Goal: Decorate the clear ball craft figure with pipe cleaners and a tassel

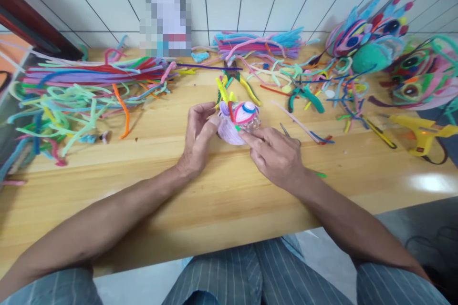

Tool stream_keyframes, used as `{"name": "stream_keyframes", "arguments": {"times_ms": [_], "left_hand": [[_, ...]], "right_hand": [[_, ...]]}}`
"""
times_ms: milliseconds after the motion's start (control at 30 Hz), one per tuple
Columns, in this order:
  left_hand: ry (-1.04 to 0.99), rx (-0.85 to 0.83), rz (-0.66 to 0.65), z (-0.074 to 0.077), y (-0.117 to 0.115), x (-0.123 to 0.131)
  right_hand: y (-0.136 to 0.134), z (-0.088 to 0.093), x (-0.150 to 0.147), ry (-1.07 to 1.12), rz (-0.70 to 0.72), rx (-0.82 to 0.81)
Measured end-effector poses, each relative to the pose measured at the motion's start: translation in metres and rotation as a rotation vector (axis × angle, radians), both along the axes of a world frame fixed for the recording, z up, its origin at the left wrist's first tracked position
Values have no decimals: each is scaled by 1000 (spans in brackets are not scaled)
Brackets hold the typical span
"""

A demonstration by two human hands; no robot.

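A small craft figure (pixel 232 131) of lilac, pink, blue and red pipe cleaners, with yellow pieces on top, is between my hands over the wooden table. My left hand (pixel 201 136) is curled round its left side, thumb against the lilac part. With its index finger, my right hand (pixel 274 152) touches the front of the figure near a small green bit; its other fingers are folded in. Scissors (pixel 285 130) lie partly hidden behind my right hand. Just behind the figure are yellow-and-green pliers (pixel 246 89).
Pipe cleaners (pixel 96 71) pile up at left, with another bundle (pixel 257 46) at the back. Teal pliers (pixel 306 96), a yellow glue gun (pixel 422 131), a yellow cutter (pixel 379 132) and finished colourful figures (pixel 375 55) stand or lie at right.
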State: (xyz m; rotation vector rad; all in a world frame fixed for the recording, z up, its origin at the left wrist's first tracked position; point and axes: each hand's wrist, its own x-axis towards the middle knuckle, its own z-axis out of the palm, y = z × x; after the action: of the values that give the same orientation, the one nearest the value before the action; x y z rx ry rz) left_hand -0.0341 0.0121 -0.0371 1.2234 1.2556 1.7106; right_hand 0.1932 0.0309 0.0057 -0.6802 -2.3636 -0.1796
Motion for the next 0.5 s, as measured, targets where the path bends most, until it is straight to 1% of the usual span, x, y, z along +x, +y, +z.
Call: {"name": "stream_keyframes", "arguments": {"times_ms": [67,100,133,233,300,400,500], "left_hand": [[1,38,123,8,-1,-4],[0,59,157,14,-2,-5],[-1,77,166,21,-4,-5],[-8,102,124,43,-9,-3],[-29,113,98,54,-11,-2],[-58,113,51,60,-10,-2],[-78,77,8,57,-8,-4]], "right_hand": [[0,0,0,9,4,14],[0,0,0,12,6,16],[0,-1,0,14,6,12],[1,-1,0,27,12,-1],[1,-1,-1,31,11,10],[1,2,-2,27,10,40],[1,4,-3,34,20,53]]}}
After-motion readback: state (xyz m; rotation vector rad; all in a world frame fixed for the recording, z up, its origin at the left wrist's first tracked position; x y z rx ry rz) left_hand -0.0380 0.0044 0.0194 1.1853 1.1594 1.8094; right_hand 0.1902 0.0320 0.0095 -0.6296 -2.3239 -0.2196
